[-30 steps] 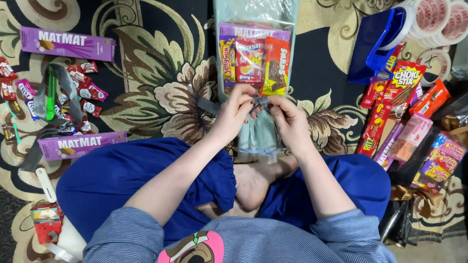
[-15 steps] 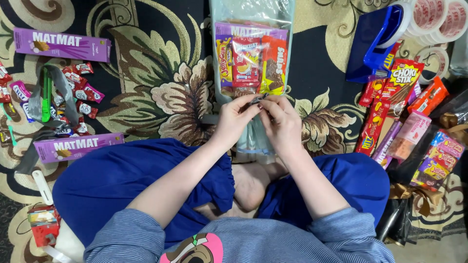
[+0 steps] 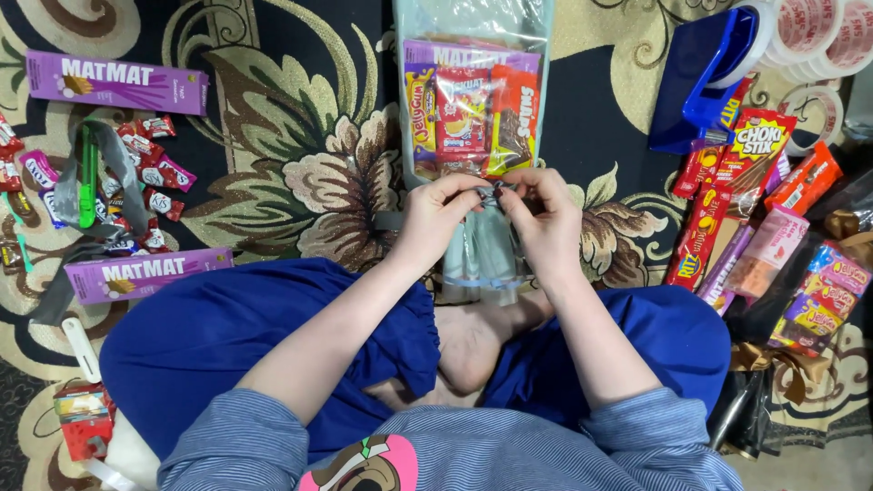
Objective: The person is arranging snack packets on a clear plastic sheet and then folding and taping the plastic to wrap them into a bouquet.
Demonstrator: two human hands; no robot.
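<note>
- Centre of frame: we see the clear bag (image 3: 473,118) of snack packets lying on the carpet (image 3: 273,136), its neck gathered just above the hands.
- Left hand (image 3: 435,218) and right hand (image 3: 546,218) both pinch the grey tie (image 3: 496,193) between them at the neck.

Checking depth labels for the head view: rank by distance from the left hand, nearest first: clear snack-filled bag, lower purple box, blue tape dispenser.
1. Clear plastic bag of snack packets: at the left hand's fingertips, centre.
2. Lower long purple cardboard box: on the carpet to the hand's left.
3. Blue plastic tape dispenser: top right, beyond the right hand.
</note>
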